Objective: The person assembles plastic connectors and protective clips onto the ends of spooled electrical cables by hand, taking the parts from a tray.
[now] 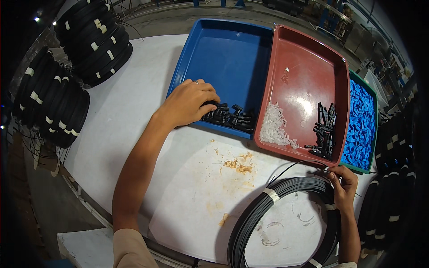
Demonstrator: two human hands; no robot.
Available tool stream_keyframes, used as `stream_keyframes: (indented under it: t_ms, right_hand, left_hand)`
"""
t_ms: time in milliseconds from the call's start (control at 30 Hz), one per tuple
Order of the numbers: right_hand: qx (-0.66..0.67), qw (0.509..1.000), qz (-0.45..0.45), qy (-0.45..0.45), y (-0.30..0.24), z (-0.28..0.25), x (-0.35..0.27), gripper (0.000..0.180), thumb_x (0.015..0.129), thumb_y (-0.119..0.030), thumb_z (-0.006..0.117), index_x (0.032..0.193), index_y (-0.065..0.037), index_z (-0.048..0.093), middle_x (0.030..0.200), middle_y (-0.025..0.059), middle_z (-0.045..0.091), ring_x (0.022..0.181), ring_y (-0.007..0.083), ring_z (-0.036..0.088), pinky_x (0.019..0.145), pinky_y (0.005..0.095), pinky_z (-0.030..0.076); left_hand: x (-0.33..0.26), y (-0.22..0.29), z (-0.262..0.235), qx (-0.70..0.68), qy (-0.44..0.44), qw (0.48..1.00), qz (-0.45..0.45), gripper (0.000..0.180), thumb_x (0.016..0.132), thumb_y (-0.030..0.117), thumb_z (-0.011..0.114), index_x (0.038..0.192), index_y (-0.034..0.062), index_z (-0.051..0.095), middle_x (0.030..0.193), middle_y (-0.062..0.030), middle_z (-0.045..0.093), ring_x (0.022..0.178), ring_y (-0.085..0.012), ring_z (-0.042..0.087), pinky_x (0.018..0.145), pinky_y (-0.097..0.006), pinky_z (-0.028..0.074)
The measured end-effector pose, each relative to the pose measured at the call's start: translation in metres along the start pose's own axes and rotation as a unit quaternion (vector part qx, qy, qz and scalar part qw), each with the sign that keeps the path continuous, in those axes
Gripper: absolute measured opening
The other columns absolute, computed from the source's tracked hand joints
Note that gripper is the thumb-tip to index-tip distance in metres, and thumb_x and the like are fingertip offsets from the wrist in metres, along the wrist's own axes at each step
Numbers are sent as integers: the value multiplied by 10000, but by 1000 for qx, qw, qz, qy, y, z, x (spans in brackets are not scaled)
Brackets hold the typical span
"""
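Observation:
My left hand (190, 105) reaches over the near left corner of the blue tray (232, 51). Its fingers curl down among small black plastic parts (234, 118), with thumb and fingertips closed around one of them; the fingertips are partly hidden. At the right, my right hand (343, 185) pinches the free end of a thin black cable between thumb and fingers. That end arcs up from a coil of black cable (254, 219), bound with white tape, lying on the white table (178, 196) in front of me.
A red tray (308, 76) holds clear plastic pieces (273, 125) and black parts (325, 129). Beside it, a green tray (368, 167) is full of blue pieces (359, 120). Taped black cable coils (96, 44) are stacked at the left; more coils (393, 196) hang at the right.

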State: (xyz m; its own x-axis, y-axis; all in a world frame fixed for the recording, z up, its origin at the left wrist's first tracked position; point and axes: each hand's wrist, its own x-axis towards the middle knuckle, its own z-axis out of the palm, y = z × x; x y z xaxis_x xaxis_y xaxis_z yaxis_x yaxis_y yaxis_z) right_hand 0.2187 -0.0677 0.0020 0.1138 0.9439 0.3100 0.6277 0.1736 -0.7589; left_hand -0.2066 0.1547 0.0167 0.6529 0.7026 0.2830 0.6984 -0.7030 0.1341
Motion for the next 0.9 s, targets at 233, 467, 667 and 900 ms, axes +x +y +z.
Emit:
stream_keyframes:
  t_ms: [233,467,667,900]
  right_hand:
    - [2,1000,-4,0,2,-1,1,101,884,-52,751,936,31,729,797,65,668,699,123,538,655,266,408]
    - [2,1000,-1,-6,0,0,1,106,887,-57,752,945,30,736,791,60,658,698,118,535,656,263,406]
    - [8,1000,4,-3,4,0,0,113,886,-63,756,946,31,737,788,59,655,695,115,529,651,260,403]
    - [-2,1000,-3,-8,-1,1,3,108,880,-54,759,943,31,737,782,58,653,687,115,524,645,263,402]
  left_hand:
    - [-1,5,-16,23,-30,997,-68,133,867,178,768,964,88,752,984,-30,733,973,-210,624,897,-347,450]
    - [-7,1,-6,37,59,997,-11,119,850,130,767,960,85,766,972,-33,738,959,-201,626,885,-350,447]
    - [-2,32,-7,51,10,997,-49,151,833,168,789,957,81,798,1070,-35,713,995,-206,594,891,-347,439]
    - [-2,17,5,12,23,997,-73,182,781,162,824,941,75,809,1081,-37,710,1012,-215,605,904,-343,442]
